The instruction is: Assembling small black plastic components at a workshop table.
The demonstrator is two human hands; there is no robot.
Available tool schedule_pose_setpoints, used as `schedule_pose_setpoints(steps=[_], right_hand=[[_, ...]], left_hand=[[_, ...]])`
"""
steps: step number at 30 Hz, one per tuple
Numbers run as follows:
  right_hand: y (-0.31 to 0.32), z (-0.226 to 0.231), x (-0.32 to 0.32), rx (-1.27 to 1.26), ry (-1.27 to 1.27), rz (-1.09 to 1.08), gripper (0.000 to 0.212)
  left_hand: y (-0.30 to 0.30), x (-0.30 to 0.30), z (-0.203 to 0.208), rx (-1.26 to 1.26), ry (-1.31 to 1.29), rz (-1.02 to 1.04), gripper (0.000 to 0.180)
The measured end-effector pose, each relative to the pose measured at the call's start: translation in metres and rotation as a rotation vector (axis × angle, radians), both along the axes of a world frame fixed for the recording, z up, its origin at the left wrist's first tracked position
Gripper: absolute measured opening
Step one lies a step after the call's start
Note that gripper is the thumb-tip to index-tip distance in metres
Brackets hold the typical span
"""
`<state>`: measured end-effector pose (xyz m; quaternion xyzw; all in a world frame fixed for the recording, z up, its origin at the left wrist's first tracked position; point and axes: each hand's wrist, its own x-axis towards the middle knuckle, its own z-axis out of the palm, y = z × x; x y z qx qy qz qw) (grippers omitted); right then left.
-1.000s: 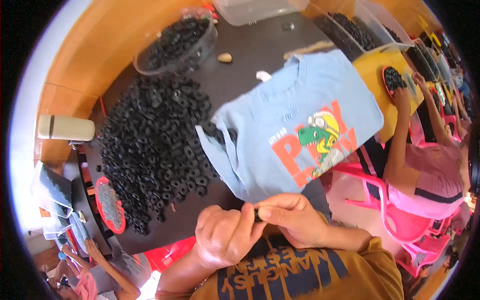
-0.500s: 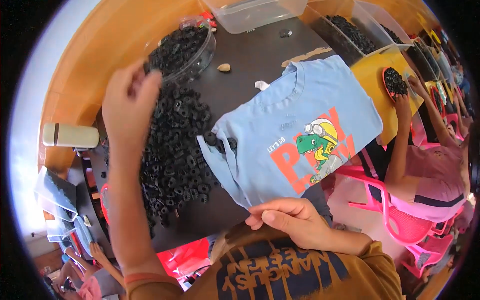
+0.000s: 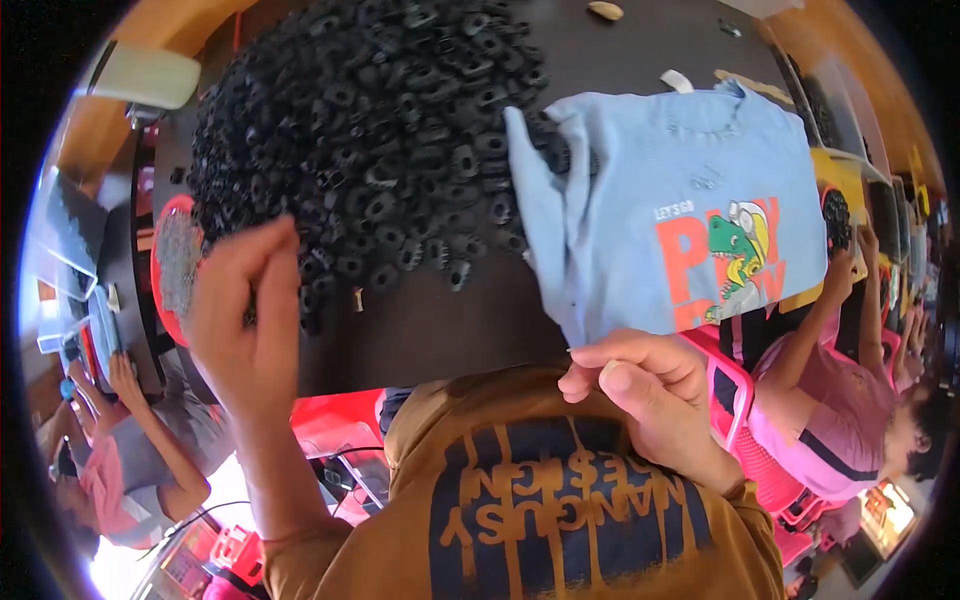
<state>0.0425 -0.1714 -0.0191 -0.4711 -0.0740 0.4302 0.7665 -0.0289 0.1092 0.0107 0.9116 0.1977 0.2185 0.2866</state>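
My left hand [image 3: 245, 330] hovers at the near left edge of a heap of black plastic pieces [image 3: 370, 130], beside a red tray [image 3: 157, 265] of small grey bits. Motion blurs its fingers, so I cannot make out whether it holds anything. At the table's near edge, my right hand [image 3: 655, 395] is closed in a pinch, thumb against fingers. A tiny speck shows at its fingertips, too small to name. Just beyond that hand lies a folded light blue T-shirt [image 3: 640, 150] with a cartoon dinosaur print, its sleeve resting against the heap.
A cream bottle [image 3: 150, 77] lies beyond the tray at the far left. A small tan object [image 3: 605, 11] and a white scrap [image 3: 677, 81] sit on the dark table [image 3: 430, 335]. People work on both sides; the right one in pink [image 3: 830, 410] is near a pink chair.
The view has tilted down toward the near edge, and the round clear container has left it. My left hand has moved back from the container toward the red tray. My right hand keeps its pinch.
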Motion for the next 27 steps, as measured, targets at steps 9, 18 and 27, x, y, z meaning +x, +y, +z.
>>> schedule_pose_setpoints(steps=[9,18,27], right_hand=[[0.041,0.010,-0.020,-0.025,-0.037,0.128,0.021],[0.025,0.005,-0.024,-0.039,-0.028,0.061,0.022],[0.024,-0.010,-0.012,0.029,-0.290,-0.099,0.028]], left_hand=[[-0.028,-0.035,-0.034,0.205,-0.041,-0.156,0.022],[-0.030,-0.002,-0.039,0.386,0.048,-0.229,0.022],[-0.089,0.003,-0.005,-0.068,-0.036,-0.592,0.031]])
